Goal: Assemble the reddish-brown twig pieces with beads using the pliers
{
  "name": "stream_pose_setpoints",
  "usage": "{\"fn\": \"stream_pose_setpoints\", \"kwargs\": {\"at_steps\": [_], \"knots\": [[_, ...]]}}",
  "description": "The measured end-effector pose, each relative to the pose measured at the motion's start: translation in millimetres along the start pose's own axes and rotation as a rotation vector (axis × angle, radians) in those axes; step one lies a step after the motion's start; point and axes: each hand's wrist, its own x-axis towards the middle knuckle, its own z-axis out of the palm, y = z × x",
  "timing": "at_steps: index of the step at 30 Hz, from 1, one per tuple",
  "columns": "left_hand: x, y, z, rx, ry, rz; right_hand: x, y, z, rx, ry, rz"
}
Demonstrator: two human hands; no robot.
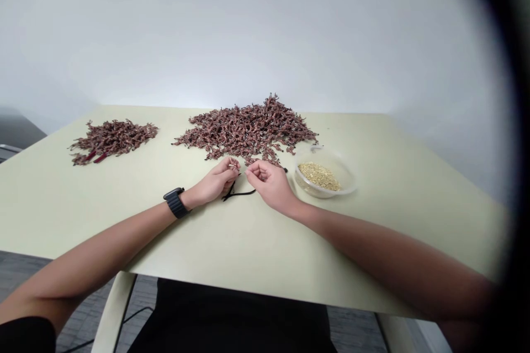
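Note:
My left hand (219,181), with a black watch on its wrist, is closed in a pinch. A small reddish-brown piece (234,165) shows at its fingertips, too small to make out fully. Just to the right, my right hand (270,182) is also pinched; whatever is between its fingertips is hidden. The two sets of fingertips are close together but apart. Under and between the hands, a thin black cord-like thing (242,194) lies on the table. Right behind them rises a large heap of small, twisted brown pieces with dark ends (248,129).
A clear plastic bowl (351,187) stands right of my right hand, holding many small gold-coloured pieces (318,175). On the left lies a smaller heap of brown pieces (116,137) with dark red sticks (100,158) at its front. The pale table (232,248) meets a white wall behind.

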Motion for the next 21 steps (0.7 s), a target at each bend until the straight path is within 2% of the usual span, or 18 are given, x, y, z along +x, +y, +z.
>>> {"fn": "stream_pose_setpoints", "kwargs": {"at_steps": [5,13,16,21], "knots": [[4,-1,-1.5,0.105,-0.083,0.102,2,2,0,-0.015,0.010,-0.002],[5,-1,-11.9,0.225,-0.149,0.074,4,8,0,-0.010,0.017,-0.049],[6,1,-16.2,0.104,-0.210,0.009,4,9,0,-0.002,0.008,-0.056],[8,7,-20.8,-0.316,-0.243,-0.169,3,9,1,-0.013,-0.007,-0.072]]}}
